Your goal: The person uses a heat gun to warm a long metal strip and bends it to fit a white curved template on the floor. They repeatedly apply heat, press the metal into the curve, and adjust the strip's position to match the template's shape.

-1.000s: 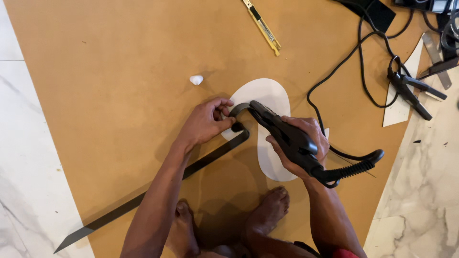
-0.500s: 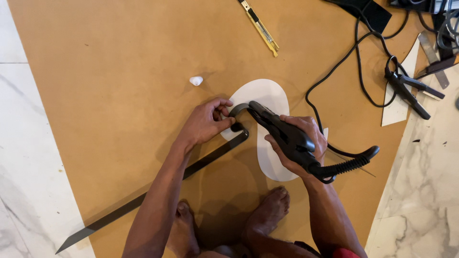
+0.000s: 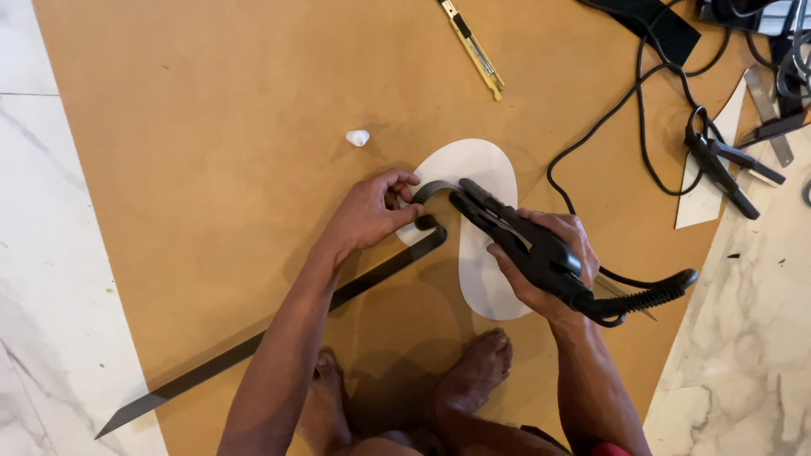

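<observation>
Right hand (image 3: pixel 549 262): I'm gripping the black heat tool (image 3: pixel 515 236) closed-fisted, nose pointing up-left from my fist.
Left hand (image 3: pixel 367 211): I'm pinching the dark strip (image 3: pixel 253 346) at its bend; length trailing down-left.
Strip bend: lying on the white template (image 3: pixel 481 169).

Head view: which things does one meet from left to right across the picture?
Long dark strip → small white lump → left hand → yellow utility knife → right hand → black clamp tool.

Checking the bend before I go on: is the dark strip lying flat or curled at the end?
Curled at the end: the dark strip runs flat, then arcs at the left hand.
</observation>
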